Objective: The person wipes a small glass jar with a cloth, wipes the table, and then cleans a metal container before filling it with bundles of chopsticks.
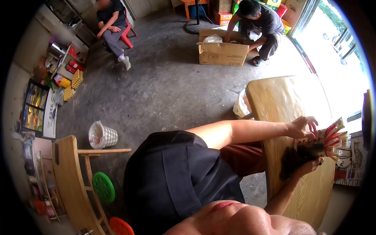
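Observation:
Over the wooden table [261, 102], a brown holder [311, 145] with dark markings is filled with chopsticks [336, 139] in red and white paper wrappers, their ends pointing right. My left hand [302, 127] reaches in from the upper side, its bent fingertips pressed on the holder near the rim. From the lower side, my right hand [308, 167] curls its fingers round the holder's other side. A dark patch [291, 162] spreads over the tabletop beside the holder. Part of my right forearm is hidden behind my face at the bottom of the view.
A crouching person [262, 27] reaches into a cardboard box [222, 53]; another person [111, 27] sits on a red chair [127, 37]. A lined wastebasket [105, 135], a second wooden table [72, 184] and a green stool [103, 187] stand left. A white bag [241, 105] hangs by my table.

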### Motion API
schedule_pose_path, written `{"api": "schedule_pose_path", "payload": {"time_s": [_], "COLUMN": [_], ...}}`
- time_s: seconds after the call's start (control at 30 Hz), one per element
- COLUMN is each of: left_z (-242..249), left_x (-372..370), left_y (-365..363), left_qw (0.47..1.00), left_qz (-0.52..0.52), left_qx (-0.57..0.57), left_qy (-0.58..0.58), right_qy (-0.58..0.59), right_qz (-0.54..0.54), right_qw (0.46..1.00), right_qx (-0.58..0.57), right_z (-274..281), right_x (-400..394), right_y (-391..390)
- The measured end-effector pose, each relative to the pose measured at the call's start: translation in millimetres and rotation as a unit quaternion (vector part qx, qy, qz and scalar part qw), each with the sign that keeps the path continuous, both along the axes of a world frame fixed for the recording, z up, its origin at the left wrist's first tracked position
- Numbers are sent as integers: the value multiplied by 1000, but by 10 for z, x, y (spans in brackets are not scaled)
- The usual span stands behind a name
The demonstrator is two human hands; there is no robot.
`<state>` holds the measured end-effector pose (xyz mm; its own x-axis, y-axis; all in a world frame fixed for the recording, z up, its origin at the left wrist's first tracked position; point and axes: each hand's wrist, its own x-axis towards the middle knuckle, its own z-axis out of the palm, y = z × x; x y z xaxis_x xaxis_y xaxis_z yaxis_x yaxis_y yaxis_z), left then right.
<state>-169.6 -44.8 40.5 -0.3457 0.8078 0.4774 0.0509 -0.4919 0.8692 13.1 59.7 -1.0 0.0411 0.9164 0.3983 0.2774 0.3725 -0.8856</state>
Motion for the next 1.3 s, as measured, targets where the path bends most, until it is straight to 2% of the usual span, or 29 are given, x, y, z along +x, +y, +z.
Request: {"api": "schedule_pose_path", "payload": {"time_s": [0.03,0.1,0.13,0.2,0.3,0.37,0.43,0.57,0.67,0.7,0.73,0.8,0.83,0.87,0.9,0.93,0.97,1.0,1.03,1.07,1.1,1.13,1.17,1.2,1.27,1.3], "left_z": [-10,-14,4,-8,-37,-47,-56,-167,-121,-48,-7,1,-9,-124,-19,45,19,25,3,38,47,30,14,27,3,-4], "left_x": [2,10,30,71,103,118,150,232,226,205,185,151,163,183,173,144,123,130,128,131,133,133,142,147,163,170], "left_y": [1,-4,-53,-53,-44,-32,-6,115,96,38,-16,-54,-12,127,32,-41,2,-33,-16,-60,-68,-64,-61,-67,-44,-38], "left_qw": [1000,980,970,970,970,968,964,971,979,987,989,990,990,989,989,988,990,991,990,992,992,993,992,994,994,991], "left_qz": [-1,79,93,89,66,48,39,57,21,-38,-99,-91,-82,-65,-129,-142,-105,-71,-60,-61,-41,-20,2,2,21,48], "left_qx": [0,93,126,118,81,52,42,73,92,64,37,17,0,50,60,48,39,49,47,43,55,37,19,14,24,34], "left_qy": [0,157,184,193,222,240,260,219,182,142,100,109,117,124,50,46,84,101,115,97,103,113,123,111,107,118], "right_qy": [19,38,11,-16,25,68,81,100,55,55,62,70,145,218,206,123,115,154,251,-148,177,-104,-7,4,-1,-13], "right_qz": [-4,-9,-14,-21,-34,20,17,19,-2,-3,5,-4,58,115,90,123,127,211,222,179,264,241,283,279,240,204], "right_qw": [999,998,1000,1000,998,995,995,995,997,997,998,997,987,964,971,985,985,964,931,965,941,965,958,959,969,976], "right_qx": [-26,-51,-17,16,-39,-74,-50,-2,48,47,31,19,-42,-97,-80,4,26,-57,-148,120,-115,-5,-38,-42,-59,-72], "right_z": [17,-27,-128,-170,53,152,180,170,113,164,264,341,360,384,265,-82,-312,-225,-173,-710,-521,-444,-555,-680,-496,-229], "right_x": [-17,-1,37,48,-76,-137,-188,-176,-142,-157,-187,-225,-220,-183,-173,-20,47,23,-36,185,45,94,90,69,46,-47], "right_y": [-18,31,111,138,-121,-253,-333,-408,-412,-470,-575,-607,-550,-483,-414,-104,96,18,-31,463,282,230,363,464,245,-5]}}
